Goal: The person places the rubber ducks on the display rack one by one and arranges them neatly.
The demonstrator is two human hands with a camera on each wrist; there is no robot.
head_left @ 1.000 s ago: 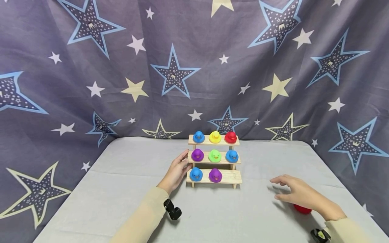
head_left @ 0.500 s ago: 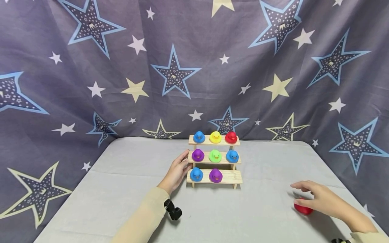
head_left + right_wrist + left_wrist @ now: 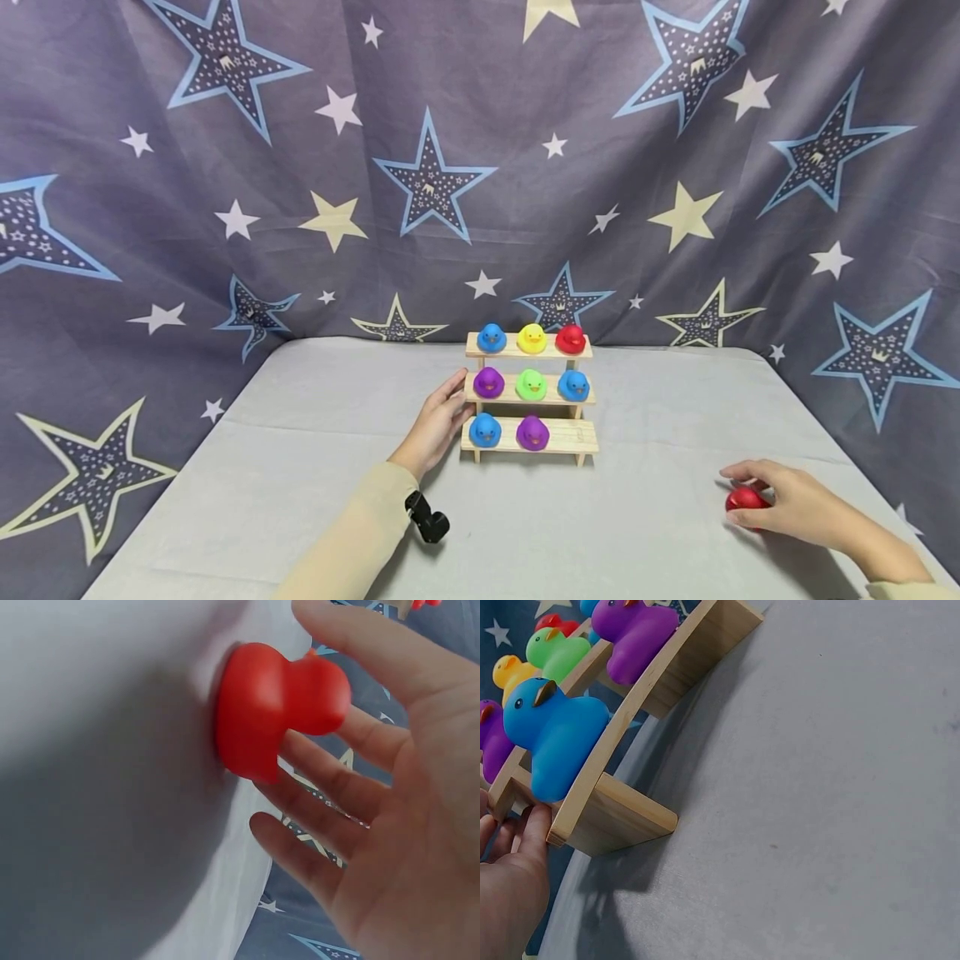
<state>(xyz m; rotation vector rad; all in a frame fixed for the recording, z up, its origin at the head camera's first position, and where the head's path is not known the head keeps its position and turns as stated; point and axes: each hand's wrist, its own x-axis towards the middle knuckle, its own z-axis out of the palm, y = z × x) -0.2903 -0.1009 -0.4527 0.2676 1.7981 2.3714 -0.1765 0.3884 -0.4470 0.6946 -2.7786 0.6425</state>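
Note:
A three-tier wooden stand [image 3: 577, 437] holds rubber ducks in rows: blue, yellow and red on top; purple, green and blue in the middle; a blue duck [image 3: 484, 431] and a purple duck [image 3: 533, 433] at the bottom. The bottom tier's right end is bare wood. My left hand [image 3: 433, 423] holds the stand's left side by the middle tier, its fingers [image 3: 534, 832] curled at the wood. To the right, my right hand [image 3: 798, 504] reaches round a red rubber duck [image 3: 255, 709] on the table, with thumb and fingers spread apart on either side of it.
A pale cloth covers the table [image 3: 637, 533]. Behind it hangs a dark curtain [image 3: 480, 275] printed with stars, close to the stand's back. A black wrist camera [image 3: 427, 517] sits on my left sleeve.
My right hand has moved right and back toward me, from above and ahead of the red duck to around it, fingers lowering. My left hand and the stand have stayed put.

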